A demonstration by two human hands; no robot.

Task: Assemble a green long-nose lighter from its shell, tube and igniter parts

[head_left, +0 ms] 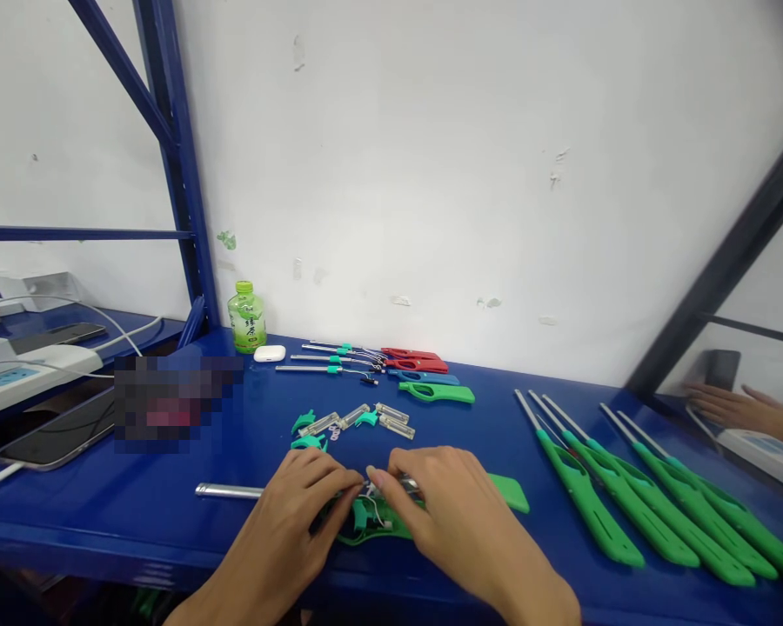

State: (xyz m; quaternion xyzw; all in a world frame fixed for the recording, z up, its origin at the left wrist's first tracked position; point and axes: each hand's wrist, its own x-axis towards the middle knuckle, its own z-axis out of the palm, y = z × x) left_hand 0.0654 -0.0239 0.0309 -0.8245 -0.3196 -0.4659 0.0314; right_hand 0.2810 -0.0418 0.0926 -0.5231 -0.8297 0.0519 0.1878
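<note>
hands [453,496] partly hide a green casing [510,493], clear parts [397,426] beyond.

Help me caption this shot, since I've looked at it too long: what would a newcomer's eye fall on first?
Probably the left hand and right hand, fingers close together over an open green casing at the front of the blue table. Next, the bright green long-nosed lighters slanting side by side on the right. Then perhaps the green bottle upright at the back left.
</note>
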